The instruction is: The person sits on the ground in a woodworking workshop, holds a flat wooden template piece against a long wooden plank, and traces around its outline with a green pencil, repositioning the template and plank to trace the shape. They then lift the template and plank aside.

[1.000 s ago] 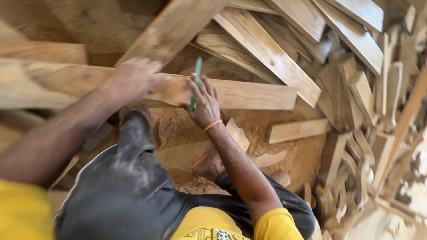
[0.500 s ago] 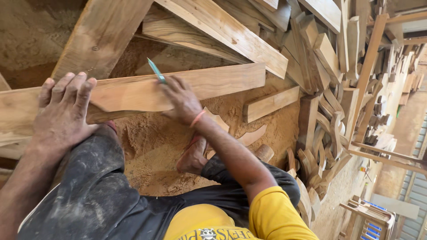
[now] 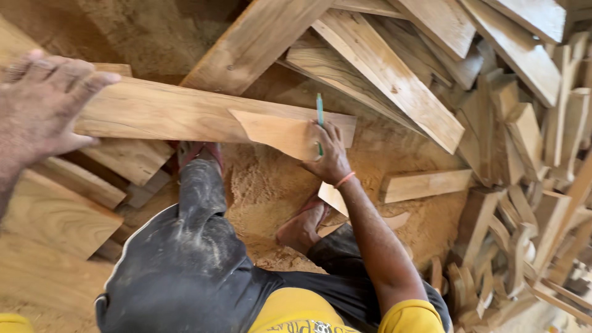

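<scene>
Right hand marks a template on a plank; left hand hovers clear.

The right hand [image 3: 330, 154] is closed around a slim green pencil [image 3: 320, 117], its tip seemingly at the edge of a thin, pale wooden template with a pointed left end [image 3: 277, 132], which lies directly under that hand's fingers. The template sits flat on a long light-brown wooden plank [image 3: 166, 111] whose long axis runs leftward from the right hand toward the left hand [image 3: 43, 105] (fingers spread, holding nothing), which hangs above the plank's far end, contact unclear in the blur.
</scene>
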